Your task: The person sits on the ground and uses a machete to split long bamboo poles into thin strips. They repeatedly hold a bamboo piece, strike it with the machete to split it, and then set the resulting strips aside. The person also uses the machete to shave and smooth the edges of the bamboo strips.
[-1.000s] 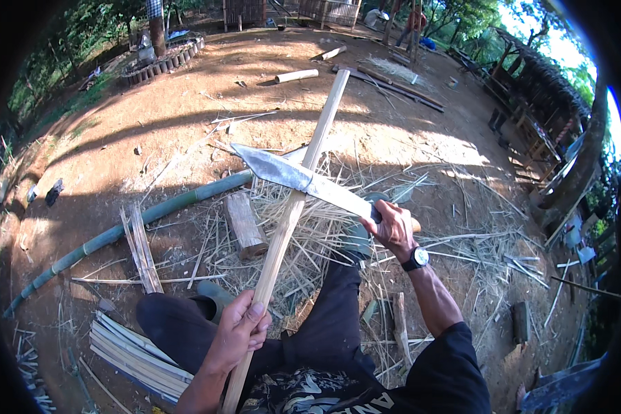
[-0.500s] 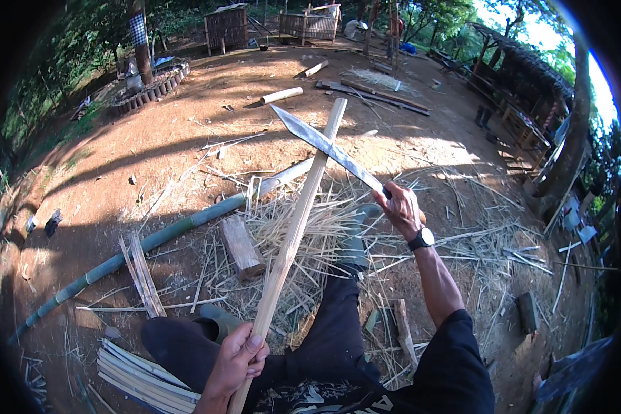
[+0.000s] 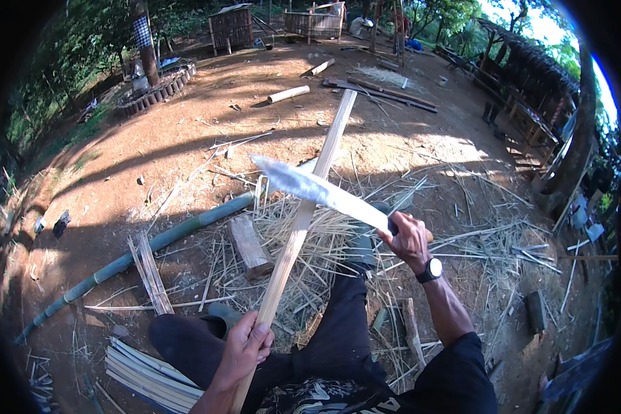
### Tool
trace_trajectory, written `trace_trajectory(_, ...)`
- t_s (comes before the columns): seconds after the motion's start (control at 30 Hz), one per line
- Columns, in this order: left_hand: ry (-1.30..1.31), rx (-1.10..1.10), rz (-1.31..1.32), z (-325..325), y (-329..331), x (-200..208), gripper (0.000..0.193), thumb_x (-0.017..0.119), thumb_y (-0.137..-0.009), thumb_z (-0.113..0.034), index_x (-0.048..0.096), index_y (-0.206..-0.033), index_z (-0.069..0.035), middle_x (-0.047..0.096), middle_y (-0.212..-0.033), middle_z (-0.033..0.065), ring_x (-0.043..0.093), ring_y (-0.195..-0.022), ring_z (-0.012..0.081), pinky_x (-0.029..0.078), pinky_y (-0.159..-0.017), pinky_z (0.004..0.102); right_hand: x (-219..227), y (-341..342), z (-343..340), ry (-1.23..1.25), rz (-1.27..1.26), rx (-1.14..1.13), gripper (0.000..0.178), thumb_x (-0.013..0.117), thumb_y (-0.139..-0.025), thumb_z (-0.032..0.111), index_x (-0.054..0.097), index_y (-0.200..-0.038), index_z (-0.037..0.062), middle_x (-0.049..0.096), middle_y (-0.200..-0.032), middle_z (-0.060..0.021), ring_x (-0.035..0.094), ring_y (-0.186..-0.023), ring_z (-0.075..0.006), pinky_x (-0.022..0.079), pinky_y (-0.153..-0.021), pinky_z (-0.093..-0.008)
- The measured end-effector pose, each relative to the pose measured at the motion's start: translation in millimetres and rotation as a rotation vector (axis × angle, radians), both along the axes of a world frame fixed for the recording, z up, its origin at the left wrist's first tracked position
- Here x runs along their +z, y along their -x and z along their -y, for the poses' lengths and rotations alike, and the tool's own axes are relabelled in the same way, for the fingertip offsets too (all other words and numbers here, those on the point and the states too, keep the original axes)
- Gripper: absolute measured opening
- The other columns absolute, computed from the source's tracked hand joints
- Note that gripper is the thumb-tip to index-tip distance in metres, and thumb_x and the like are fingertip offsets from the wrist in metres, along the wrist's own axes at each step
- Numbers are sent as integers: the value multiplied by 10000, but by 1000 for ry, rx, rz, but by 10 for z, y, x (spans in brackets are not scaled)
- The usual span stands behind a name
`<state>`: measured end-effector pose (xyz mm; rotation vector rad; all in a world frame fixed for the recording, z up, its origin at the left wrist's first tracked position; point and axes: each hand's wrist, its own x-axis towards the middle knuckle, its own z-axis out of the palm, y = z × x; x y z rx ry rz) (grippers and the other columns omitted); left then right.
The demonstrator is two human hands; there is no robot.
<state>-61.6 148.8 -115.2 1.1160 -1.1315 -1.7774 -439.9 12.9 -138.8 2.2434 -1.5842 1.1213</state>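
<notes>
My left hand [image 3: 247, 348] is closed round the lower part of a long, pale split-bamboo slat [image 3: 290, 259], which slants up and away from my lap. In my right hand [image 3: 408, 240], with a watch on the wrist, is the dark handle of a machete [image 3: 334, 198]. Its broad, shiny blade points up to the left and crosses the slat above the middle. The blade covers a piece of the slat there; whether its edge touches the wood I cannot tell.
Bamboo shavings [image 3: 317, 234] lie heaped round my boots beside a wooden block [image 3: 248, 245]. A green bamboo pole [image 3: 179, 231] runs across the ground on the left. Split strips [image 3: 145, 376] lie by my left leg. Huts and trees stand farther off.
The machete has come down along the slat toward me, and more of its flat side shows. My left hand keeps the same hold on the slat.
</notes>
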Motion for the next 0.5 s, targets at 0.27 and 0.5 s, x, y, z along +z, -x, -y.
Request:
trace_trajectory(0.27,3,17,-18,-47,-10,105,207,467,-1008,-231,430,-974,-30,451,-710,20,371,-493,30,310,-432,183,-12,-165,38,-65,-171,109,539,680,-761,575,577,-798,47,592,-709,-97,628,-655,-282,497,-565,-404)
trace_trajectory(0.5,-34,-8,-9,-207,-140,37,205,459,-1009,-219,445,-987,-16,456,-704,24,374,-493,33,312,-434,188,88,385,665,-123,188,-342,609,546,-864,586,579,-735,-8,558,-606,-216,583,-604,-392,425,-554,-464)
